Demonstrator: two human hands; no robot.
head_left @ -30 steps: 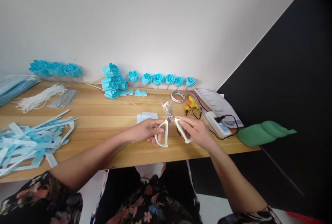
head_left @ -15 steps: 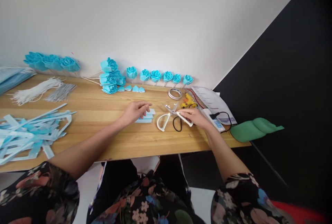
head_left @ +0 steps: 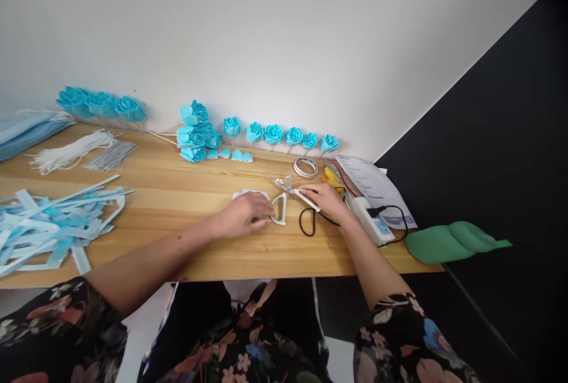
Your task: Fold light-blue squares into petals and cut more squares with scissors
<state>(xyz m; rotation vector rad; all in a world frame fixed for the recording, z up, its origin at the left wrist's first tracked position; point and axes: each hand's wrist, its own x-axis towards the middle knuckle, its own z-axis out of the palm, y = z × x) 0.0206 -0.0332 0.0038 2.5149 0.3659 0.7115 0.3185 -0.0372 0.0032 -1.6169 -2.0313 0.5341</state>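
Note:
A pair of white-handled scissors point(head_left: 284, 210) is spread with its blades apart, pointing toward the wall. My right hand point(head_left: 326, 198) has its fingers closed on the right handle. My left hand point(head_left: 242, 214) is just left of the other handle, thumb apart from the curled fingers. Its fingertips are at that loop's edge; whether they touch it I cannot tell. Partly covered by my left hand lies a small stack of light-blue fabric pieces point(head_left: 261, 194). A black cord point(head_left: 307, 230) loops on the table below my right hand.
Blue fabric roses point(head_left: 273, 134) line the wall, with cut petals point(head_left: 237, 155) before them. A tape roll point(head_left: 306, 167), yellow glue gun point(head_left: 332, 179), power strip point(head_left: 377, 226) and paper sheet point(head_left: 377, 184) are rightward. Fabric strips point(head_left: 57, 226), white cords point(head_left: 71, 149) and grey wires point(head_left: 113, 156) lie left.
My left hand has moved right and nearer me, from over the fabric stack to the scissors' left handle. The scissors have turned and closed slightly in my right hand. The view has shifted a little.

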